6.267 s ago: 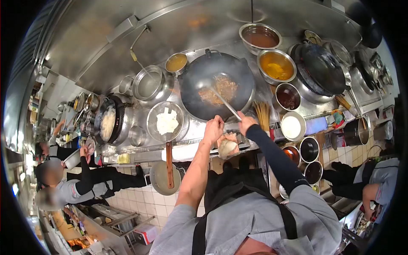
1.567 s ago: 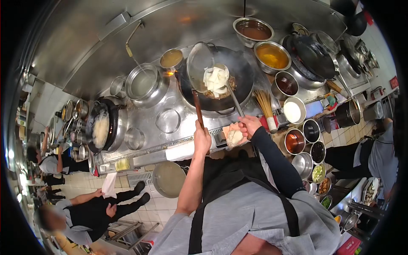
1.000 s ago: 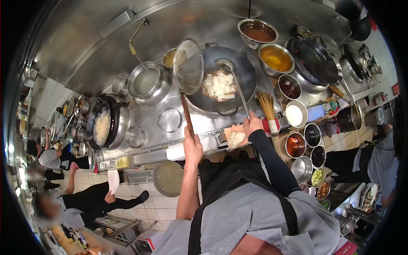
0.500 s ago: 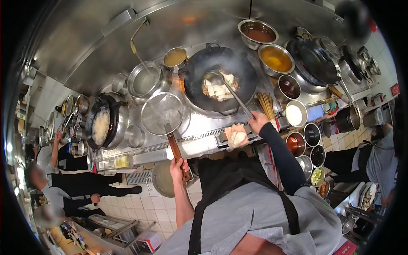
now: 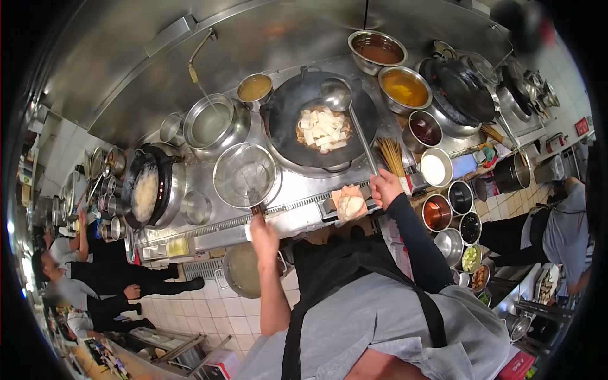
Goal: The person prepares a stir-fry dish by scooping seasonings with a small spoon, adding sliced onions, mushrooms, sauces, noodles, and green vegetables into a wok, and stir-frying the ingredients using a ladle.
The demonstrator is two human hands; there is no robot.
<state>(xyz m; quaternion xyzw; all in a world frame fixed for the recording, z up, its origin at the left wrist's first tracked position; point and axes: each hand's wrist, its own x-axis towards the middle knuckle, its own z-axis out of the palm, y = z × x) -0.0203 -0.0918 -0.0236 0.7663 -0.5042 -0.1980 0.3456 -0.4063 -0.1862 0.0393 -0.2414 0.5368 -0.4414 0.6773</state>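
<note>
- Since half a second ago, the ladle's bowl (image 5: 335, 95) has shifted from over the white pieces (image 5: 324, 128) to beyond them, and the left hand (image 5: 265, 235) sits closer to the strainer (image 5: 246, 174) basket.
- Nearest, left of the wok (image 5: 282, 126) and on its near side, the left hand, somewhat blurred, looks wrapped around the strainer's handle.
- Right of the wok's near edge, the right hand is closed on the ladle's handle end.
- Between the hands, just nearer than the wok, lies a pinkish cloth (image 5: 349, 204).
- Left of the wok, the strainer's basket points away from the person; whether it rests on anything I cannot tell.
- Inside the wok, the white pieces lie heaped, ahead and to the left of the right hand, which is the nearer one; the ladle's long axis slants past their right side.
- Beyond the wok, to the right, stands a bowl of reddish liquid (image 5: 366, 64).
</note>
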